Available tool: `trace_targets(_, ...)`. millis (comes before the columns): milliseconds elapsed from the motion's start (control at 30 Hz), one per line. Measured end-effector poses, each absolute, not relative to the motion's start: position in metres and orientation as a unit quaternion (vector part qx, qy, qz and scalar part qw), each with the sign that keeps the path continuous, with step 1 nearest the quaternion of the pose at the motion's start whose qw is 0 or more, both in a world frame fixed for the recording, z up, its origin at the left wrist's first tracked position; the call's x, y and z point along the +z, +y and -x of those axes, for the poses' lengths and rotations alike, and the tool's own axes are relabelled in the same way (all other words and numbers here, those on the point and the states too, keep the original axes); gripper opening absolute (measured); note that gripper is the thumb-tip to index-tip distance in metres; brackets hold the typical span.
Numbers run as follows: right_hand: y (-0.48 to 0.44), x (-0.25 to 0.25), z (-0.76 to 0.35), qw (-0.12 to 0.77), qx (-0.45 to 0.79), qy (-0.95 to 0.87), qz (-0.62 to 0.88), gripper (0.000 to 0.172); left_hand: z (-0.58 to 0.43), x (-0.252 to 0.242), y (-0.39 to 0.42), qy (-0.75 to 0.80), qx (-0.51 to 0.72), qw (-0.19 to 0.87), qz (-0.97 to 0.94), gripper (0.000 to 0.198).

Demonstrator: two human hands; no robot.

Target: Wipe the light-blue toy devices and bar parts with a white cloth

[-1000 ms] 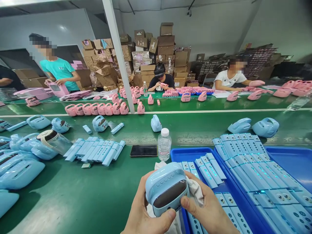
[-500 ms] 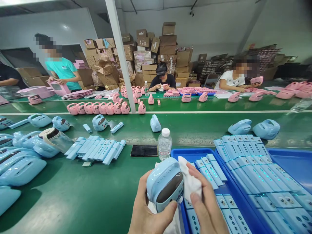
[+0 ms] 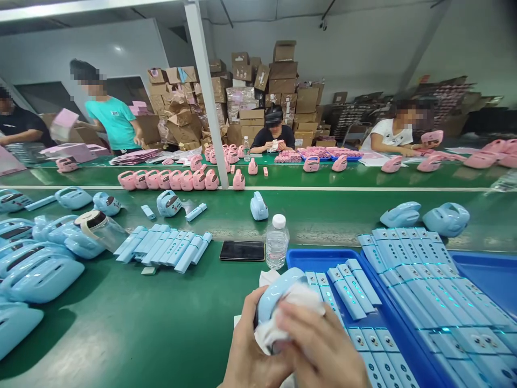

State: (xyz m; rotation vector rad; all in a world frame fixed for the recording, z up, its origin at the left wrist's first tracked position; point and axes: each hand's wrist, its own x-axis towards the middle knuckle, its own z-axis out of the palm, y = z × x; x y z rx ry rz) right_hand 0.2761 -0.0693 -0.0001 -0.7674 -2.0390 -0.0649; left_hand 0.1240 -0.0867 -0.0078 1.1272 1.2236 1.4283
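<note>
My left hand grips a light blue rounded device from below and the side, low in the middle of the head view. Over its front, my right hand presses a white cloth, fingers closed on the cloth. The device's dark panel is hidden under cloth and hand. Just right of my hands, a blue tray holds rows of light blue bar-shaped parts.
A water bottle and a dark phone lie just beyond my hands. Blue bars and blue housings crowd the left of the green belt. Three people work across the line among pink devices; cardboard boxes behind.
My right hand has brought the cloth from the device's right side over its front, covering the dark panel. The device tilted slightly. A person at back left raised a pink box.
</note>
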Motion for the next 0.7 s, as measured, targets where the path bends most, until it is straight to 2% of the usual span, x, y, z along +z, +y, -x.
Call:
trace_targets(100,-0.063,0.004,-0.279,0.481,0.014,-0.792,0.376,0.024,-0.122,-0.01,-0.087,0.509,0.577,0.424,-0.478,0.06)
trace_targets(200,-0.063,0.004,-0.282,0.466,0.003,-0.833,0.298,0.028,-0.12,-0.007,-0.086,0.48,0.567,0.477,-0.471,0.056)
trace_targets(333,-0.065,0.003,-0.284,0.537,0.176,-0.712,0.416,0.02,-0.123,-0.003,-0.086,0.444,0.575,0.539,-0.426,0.066)
trace_targets(433,-0.063,0.003,-0.284,0.539,0.245,-0.671,0.446,0.019,-0.126,-0.006,-0.087,0.407,0.585,0.611,-0.344,0.067)
trace_targets(533,-0.061,0.005,-0.278,0.534,0.196,-0.698,0.435,0.025,-0.128,-0.008,-0.087,0.403,0.591,0.65,-0.256,0.053)
trace_targets(600,-0.064,0.005,-0.27,0.517,0.103,-0.749,0.4,0.029,-0.127,-0.008,-0.084,0.405,0.594,0.662,-0.213,0.048)
trace_targets(700,-0.079,-0.004,-0.255,0.474,-0.048,-0.814,0.332,0.025,-0.123,-0.002,-0.075,0.391,0.593,0.687,-0.151,0.051)
